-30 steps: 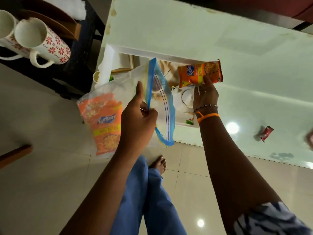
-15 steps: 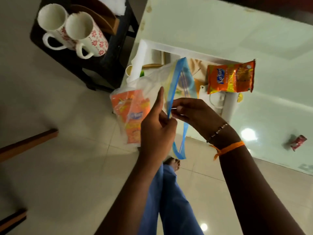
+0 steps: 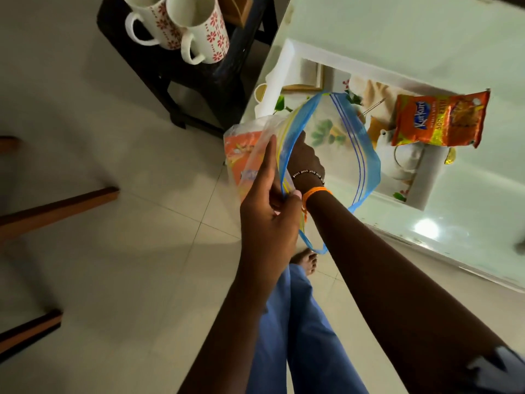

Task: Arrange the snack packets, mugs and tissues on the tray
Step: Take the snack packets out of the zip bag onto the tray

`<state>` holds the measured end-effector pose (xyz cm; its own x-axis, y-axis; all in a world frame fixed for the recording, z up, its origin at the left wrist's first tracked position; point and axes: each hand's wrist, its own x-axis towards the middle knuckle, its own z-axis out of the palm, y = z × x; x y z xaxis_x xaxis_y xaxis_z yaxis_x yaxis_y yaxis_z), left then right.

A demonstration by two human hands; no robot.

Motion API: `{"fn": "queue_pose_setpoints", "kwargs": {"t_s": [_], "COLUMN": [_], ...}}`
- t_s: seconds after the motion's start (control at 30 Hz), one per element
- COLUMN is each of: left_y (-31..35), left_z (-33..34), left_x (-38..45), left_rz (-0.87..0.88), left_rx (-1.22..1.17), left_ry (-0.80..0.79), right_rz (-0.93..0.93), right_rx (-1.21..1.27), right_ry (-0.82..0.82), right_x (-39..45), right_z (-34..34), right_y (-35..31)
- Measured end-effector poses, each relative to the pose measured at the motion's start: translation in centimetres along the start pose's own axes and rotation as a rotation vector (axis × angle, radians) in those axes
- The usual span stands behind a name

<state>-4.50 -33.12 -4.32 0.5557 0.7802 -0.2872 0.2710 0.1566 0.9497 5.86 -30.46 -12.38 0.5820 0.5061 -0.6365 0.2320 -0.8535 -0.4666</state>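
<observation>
Now your left hand (image 3: pixel 267 211) pinches the clear blue-rimmed zip bag (image 3: pixel 335 149) open beside the white picture-printed tray (image 3: pixel 287 61), so your right hand (image 3: pixel 305 160), grip hidden inside, can reach the remaining orange snack packet (image 3: pixel 241 155); another orange packet (image 3: pixel 440 120) already lies on the tray.

Two mugs (image 3: pixel 159 24) (image 3: pixel 206 32), two snack packets (image 3: pixel 440 120) (image 3: pixel 241 155), one zip bag (image 3: pixel 366 155).

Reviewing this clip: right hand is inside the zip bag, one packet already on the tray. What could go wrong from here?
1. The left hand pinches only the rim of the zip bag while the right hand reaches in; the rim could slip and the bag drop to the floor.
2. The snack packet on the tray overhangs its far rim, so it might slide off.
3. The two mugs stand near the stool's edge; a careless reach could knock them.
</observation>
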Motion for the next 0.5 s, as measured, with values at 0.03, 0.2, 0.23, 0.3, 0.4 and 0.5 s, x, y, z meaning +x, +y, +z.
{"fn": "queue_pose_setpoints", "kwargs": {"t_s": [0.03, 0.2, 0.23, 0.3, 0.4, 0.5], "left_y": [0.0, 0.6, 0.6, 1.0, 1.6, 1.4], "left_z": [-0.1, 0.4, 0.6, 1.3, 2.5, 3.6], "left_x": [0.1, 0.8, 1.0, 1.2, 1.7, 2.4], "left_rz": [-0.028, -0.043, -0.044, -0.026, -0.01, -0.015], "left_rx": [0.019, 0.081, 0.101, 0.137, 0.171, 0.161], "left_ry": [0.037, -0.033, -0.056, -0.069, -0.1, -0.152], "right_rz": [0.024, -0.013, -0.058, -0.141, -0.104, -0.049], "right_rx": [-0.007, 0.118, 0.137, 0.203, 0.464, 0.83], "right_ry": [0.019, 0.028, 0.029, 0.042, 0.058, 0.173], "right_x": [0.1, -1.0, -1.2, -2.0, -3.2, -5.7], "right_z": [0.0, -1.8, -2.3, -3.8, -6.6, -9.8], "right_y": [-0.1, 0.0, 0.4, 1.2, 3.7, 6.3]}}
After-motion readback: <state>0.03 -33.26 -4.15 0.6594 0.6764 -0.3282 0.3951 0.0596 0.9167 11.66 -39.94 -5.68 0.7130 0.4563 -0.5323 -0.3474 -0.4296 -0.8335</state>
